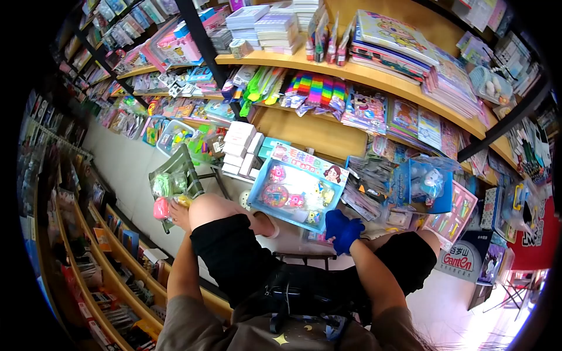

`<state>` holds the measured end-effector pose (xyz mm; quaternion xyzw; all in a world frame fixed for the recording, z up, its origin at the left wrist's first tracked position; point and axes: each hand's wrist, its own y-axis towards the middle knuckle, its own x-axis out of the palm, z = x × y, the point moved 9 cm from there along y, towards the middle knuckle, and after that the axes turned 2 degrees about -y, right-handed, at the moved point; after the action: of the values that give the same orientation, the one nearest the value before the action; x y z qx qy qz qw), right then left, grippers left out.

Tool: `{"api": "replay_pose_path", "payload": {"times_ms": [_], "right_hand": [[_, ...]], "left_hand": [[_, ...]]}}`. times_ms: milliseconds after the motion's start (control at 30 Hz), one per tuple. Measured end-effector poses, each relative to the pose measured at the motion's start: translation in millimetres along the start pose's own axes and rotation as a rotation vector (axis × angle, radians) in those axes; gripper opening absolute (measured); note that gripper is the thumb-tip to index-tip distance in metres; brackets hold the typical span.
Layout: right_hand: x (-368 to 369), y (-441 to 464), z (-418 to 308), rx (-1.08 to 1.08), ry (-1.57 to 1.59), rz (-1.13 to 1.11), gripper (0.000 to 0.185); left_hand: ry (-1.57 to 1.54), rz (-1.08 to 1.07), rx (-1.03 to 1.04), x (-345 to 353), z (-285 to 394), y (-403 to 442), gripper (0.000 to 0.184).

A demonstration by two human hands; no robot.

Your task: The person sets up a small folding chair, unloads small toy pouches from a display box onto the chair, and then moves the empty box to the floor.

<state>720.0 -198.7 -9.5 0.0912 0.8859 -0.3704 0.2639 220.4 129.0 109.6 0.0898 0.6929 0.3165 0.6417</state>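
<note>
My left hand (179,215) is at the left, by the front edge of a green folding stool (186,159). Its fingers are closed on a pink packet (161,208), with a yellow item (183,200) just above them. Bagged light-green items (170,183) lie on the stool seat. My right hand (346,233) is covered in dark blue, like a glove, and seems curled at the near right corner of a blue display box (300,217). What it grips is hidden in the same blue. Inside the box lie pink round plush pieces (275,195) and small yellow-white packets (321,193).
Wooden shelves (281,61) with books, boxes and colourful packets rise ahead. White boxes (237,146) are stacked left of the display box. A blue basket (448,196) and pink tray (459,219) stand at the right. Low bookshelves (108,263) run along the left.
</note>
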Motion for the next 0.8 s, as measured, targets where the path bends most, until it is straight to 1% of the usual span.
{"api": "replay_pose_path", "payload": {"times_ms": [33,67,167,200,300,400,500,533,600,633,667,700,733,767,800], "right_hand": [[0,0,1,0.004,0.092,0.006,0.041],[0,0,3,0.006,0.179,0.01,0.041],[1,2,3,0.015,0.44,0.006,0.039],[3,1,3,0.02,0.508,0.001,0.038],[5,0,3,0.036,0.683,-0.015,0.036],[11,-1,5,0.061,0.809,-0.033,0.035],[15,-3,10,0.091,0.909,-0.058,0.033],[16,-4,8,0.102,0.945,-0.074,0.033],[17,-5,3,0.125,1.013,-0.113,0.032],[18,-2,1,0.14,1.043,-0.135,0.032],[19,-1,-1,0.151,1.068,-0.155,0.031],[19,0,-6,0.162,1.091,-0.172,0.031],[20,2,-9,0.172,1.109,-0.186,0.031],[20,2,-10,0.18,1.124,-0.196,0.03],[20,4,-13,0.189,1.135,-0.203,0.03]], "left_hand": [[-0.006,-0.016,0.001,1,1,0,0.048],[-0.038,-0.097,-0.015,9,-5,2,0.05],[-0.065,-0.016,0.018,-9,4,-4,0.054],[-0.09,-0.081,0.035,-10,4,-4,0.057],[-0.133,-0.118,0.079,-26,13,-5,0.058],[-0.196,-0.195,0.081,-14,12,-8,0.063],[-0.406,-0.356,0.114,-1,6,-8,0.068],[-0.439,-0.333,0.126,15,-3,-5,0.072],[-0.472,-0.316,0.188,98,-41,6,0.084],[-0.409,-0.484,0.086,39,-17,3,0.091],[-0.489,-0.354,0.117,2,-5,6,0.098],[-0.521,-0.359,0.086,-12,-3,9,0.103],[-0.545,-0.336,0.06,-49,6,11,0.098],[-0.519,-0.323,-0.003,-59,2,12,0.088],[-0.578,-0.353,-0.073,-57,-6,11,0.087]]}}
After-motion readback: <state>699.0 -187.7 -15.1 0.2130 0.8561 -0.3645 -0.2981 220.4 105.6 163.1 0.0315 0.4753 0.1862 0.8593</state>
